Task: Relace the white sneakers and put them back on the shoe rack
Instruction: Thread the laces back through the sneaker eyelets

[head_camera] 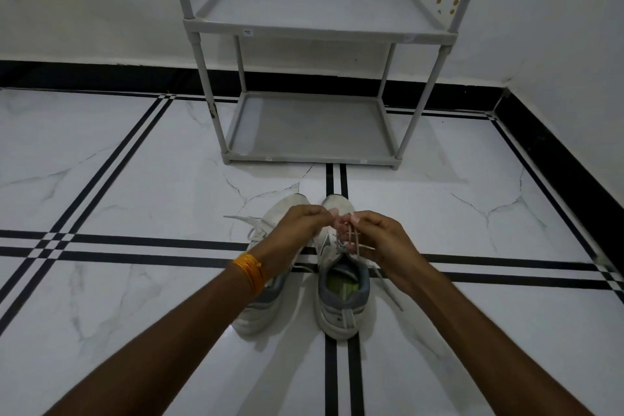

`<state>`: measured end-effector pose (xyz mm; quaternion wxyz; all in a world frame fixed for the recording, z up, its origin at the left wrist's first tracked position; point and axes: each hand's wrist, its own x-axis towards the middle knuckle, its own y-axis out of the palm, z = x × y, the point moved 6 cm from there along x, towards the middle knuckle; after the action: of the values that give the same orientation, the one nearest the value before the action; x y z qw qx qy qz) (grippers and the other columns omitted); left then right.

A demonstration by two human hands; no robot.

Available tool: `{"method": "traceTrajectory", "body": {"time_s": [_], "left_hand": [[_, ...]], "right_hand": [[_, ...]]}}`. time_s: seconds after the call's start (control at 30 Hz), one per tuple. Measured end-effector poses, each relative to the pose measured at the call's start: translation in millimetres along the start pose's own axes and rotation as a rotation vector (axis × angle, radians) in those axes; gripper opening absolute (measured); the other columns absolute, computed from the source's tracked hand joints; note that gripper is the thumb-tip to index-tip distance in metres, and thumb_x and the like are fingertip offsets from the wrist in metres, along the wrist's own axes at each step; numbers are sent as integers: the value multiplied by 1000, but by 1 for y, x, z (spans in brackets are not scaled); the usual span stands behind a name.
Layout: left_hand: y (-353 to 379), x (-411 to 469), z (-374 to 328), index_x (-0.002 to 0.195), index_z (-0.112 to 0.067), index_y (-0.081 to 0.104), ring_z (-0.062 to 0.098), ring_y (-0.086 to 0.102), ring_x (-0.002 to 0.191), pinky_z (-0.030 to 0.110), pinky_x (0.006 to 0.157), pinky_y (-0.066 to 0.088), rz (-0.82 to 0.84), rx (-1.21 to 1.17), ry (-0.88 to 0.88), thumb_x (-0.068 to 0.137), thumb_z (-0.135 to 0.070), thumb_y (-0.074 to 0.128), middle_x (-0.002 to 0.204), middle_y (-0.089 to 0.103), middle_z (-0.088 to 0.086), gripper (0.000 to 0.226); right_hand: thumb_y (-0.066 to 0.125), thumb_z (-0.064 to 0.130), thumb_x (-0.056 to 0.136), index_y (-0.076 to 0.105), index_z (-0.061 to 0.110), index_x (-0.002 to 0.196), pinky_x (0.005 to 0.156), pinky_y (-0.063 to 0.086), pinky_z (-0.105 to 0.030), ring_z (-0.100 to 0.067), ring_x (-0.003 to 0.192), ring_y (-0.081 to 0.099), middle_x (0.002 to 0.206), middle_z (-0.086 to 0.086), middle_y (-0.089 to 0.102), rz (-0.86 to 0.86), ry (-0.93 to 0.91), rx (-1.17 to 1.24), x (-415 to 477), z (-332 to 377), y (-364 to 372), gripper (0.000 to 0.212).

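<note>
Two white sneakers stand side by side on the tiled floor, toes pointing away from me. The right sneaker (342,294) has a grey collar and a green insole. The left sneaker (261,309) lies partly under my left forearm, its lace trailing loose to the left. My left hand (297,224) and my right hand (378,238) meet above the right sneaker's front, each pinching a strand of its lace (352,238). An orange thread band circles my left wrist. The grey two-shelf shoe rack (314,78) stands beyond the shoes against the wall, both shelves bare.
White marble-look floor tiles with black stripe borders spread all around. A black skirting (101,76) runs along the white wall, which carries orange butterfly stickers. The wall corner is at the right.
</note>
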<state>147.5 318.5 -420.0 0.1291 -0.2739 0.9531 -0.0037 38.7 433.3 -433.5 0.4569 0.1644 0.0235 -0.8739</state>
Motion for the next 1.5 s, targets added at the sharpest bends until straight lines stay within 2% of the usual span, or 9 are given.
{"method": "traceTrajectory", "body": {"time_s": [0.2, 0.4, 0.6, 0.73, 0.9, 1.0, 1.23, 1.4, 1.5], "left_hand": [[7, 2, 30, 108, 1, 68, 30, 71, 101, 35, 88, 59, -136, -298, -11, 96, -14, 55, 108, 73, 19, 23], [7, -1, 30, 106, -9, 75, 13, 72, 88, 19, 71, 55, -239, -46, 183, 93, -15, 62, 97, 77, 7, 19], [8, 4, 29, 103, -9, 75, 10, 71, 89, 29, 83, 59, -266, 230, 330, 90, -17, 66, 97, 75, 3, 18], [9, 4, 30, 103, -10, 76, 9, 71, 90, 28, 83, 60, -273, 267, 359, 89, -14, 67, 98, 75, 3, 18], [6, 8, 27, 90, -2, 75, 18, 74, 79, 30, 73, 61, -271, 62, 231, 78, -8, 78, 85, 77, 11, 13], [4, 9, 31, 93, -1, 66, 21, 75, 77, 28, 68, 61, -291, -50, 154, 73, -10, 82, 81, 76, 15, 27], [8, 12, 37, 92, -1, 75, 21, 74, 85, 25, 75, 59, -206, -131, 150, 79, -7, 77, 89, 77, 15, 15], [14, 10, 34, 89, -3, 76, 21, 74, 84, 27, 78, 60, -235, -73, 194, 79, -7, 77, 87, 77, 11, 11], [13, 13, 42, 97, -5, 70, 23, 72, 85, 27, 71, 59, -303, -129, 54, 76, -10, 79, 87, 74, 11, 23]], "right_hand": [[57, 12, 96, 71, 14, 112, 63, 57, -28, -24, 76, 70, 88, -18, 74, 1, -2, -73, -1, -13, 4, 21], [66, 7, 90, 70, 10, 113, 57, 56, -24, -23, 66, 71, 85, -15, 77, -46, -60, -170, 4, -15, 2, 23], [67, 4, 89, 70, 7, 107, 59, 58, -25, -24, 63, 70, 73, -2, 72, -59, -90, -174, 9, -13, 0, 19], [73, 2, 83, 71, 3, 99, 61, 60, -27, -24, 65, 72, 74, -8, 75, -57, -82, -155, 9, -10, -1, 16], [77, -2, 78, 59, 0, 86, 58, 59, -24, -23, 65, 73, 74, -18, 74, -109, -19, -52, 9, -13, -11, 19], [77, -4, 76, 61, -2, 82, 59, 60, -24, -23, 64, 72, 72, -18, 73, -119, -24, -14, 11, -16, -11, 17], [71, -9, 80, 73, -1, 89, 68, 60, -25, -22, 75, 73, 84, -18, 75, -76, -62, -3, 13, -18, -9, 12], [70, -8, 80, 67, 0, 90, 69, 60, -29, -25, 75, 73, 84, -19, 74, -146, -57, -62, 11, -20, -9, 13], [72, -3, 81, 58, 5, 96, 72, 60, -33, -28, 79, 74, 87, -20, 74, -183, -72, -111, 9, -20, -10, 22]]}}
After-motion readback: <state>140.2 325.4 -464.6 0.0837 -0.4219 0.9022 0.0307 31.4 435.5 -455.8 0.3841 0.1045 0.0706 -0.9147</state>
